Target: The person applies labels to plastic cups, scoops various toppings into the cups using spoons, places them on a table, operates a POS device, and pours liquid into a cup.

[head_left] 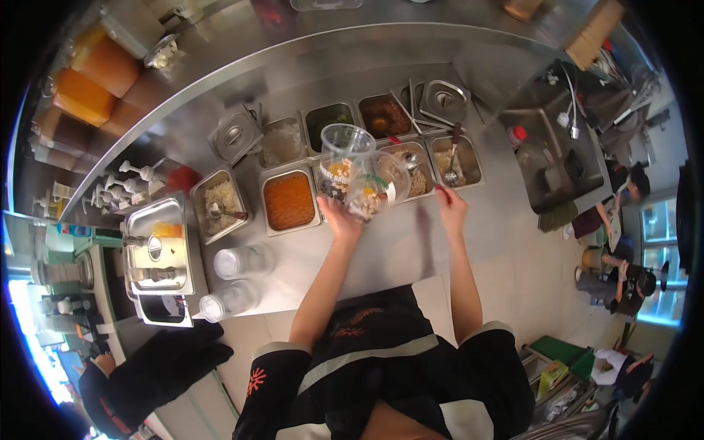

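Observation:
My left hand (339, 220) is closed around the lower part of clear plastic cups. One cup (347, 141) stands nearly upright, with pale and yellow pieces over dark ones inside. The other cup (370, 192) tilts to the right and has pale and orange pieces in it. Just past the front edge of a steel pan of pale food (469, 172), my right hand (452, 210) has its fingertips pinched together. A small red spot shows at those fingertips; whether it is a held thing I cannot tell. A slotted spoon (452, 158) leans in that pan.
Steel pans hold orange beads in liquid (290, 199), white cubes (221, 196), clear jelly (281, 141) and red-brown beans (385, 116). Two clear cups (242, 262) lie at the counter's front left. A sink (546, 158) is at the right. Several people are farther off.

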